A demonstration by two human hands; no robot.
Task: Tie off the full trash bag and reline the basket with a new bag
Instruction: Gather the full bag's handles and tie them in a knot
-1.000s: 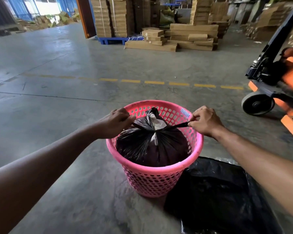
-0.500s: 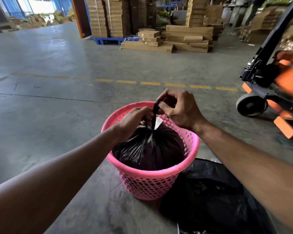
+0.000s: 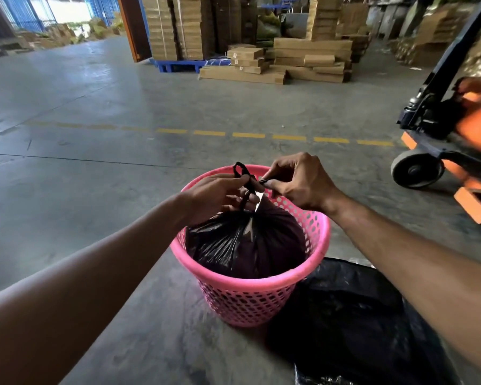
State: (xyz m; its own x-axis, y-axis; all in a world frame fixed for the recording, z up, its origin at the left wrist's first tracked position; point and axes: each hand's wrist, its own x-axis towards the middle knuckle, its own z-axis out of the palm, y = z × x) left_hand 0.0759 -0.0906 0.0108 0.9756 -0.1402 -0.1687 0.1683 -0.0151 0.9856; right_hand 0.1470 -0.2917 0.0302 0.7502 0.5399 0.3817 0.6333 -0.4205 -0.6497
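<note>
A pink perforated basket [image 3: 257, 290] stands on the concrete floor and holds a full black trash bag [image 3: 245, 245], gathered at the top. My left hand [image 3: 214, 195] pinches the twisted bag neck, and a small black loop of bag strip rises above its fingers. My right hand [image 3: 297, 182] grips the other black strip end close beside the left, over the basket's far rim. A flat black bag [image 3: 353, 323] lies on the floor against the basket's right side.
An orange pallet jack [image 3: 456, 145] with a black wheel stands to the right. Stacks of cardboard boxes [image 3: 275, 59] and a blue pallet [image 3: 178, 65] sit at the back. A dashed yellow line [image 3: 247, 134] crosses the floor beyond the basket.
A second ago my hands pulled the bag ends apart sideways. They have since come together above the bag's neck, and a small loop now stands above my left fingers.
</note>
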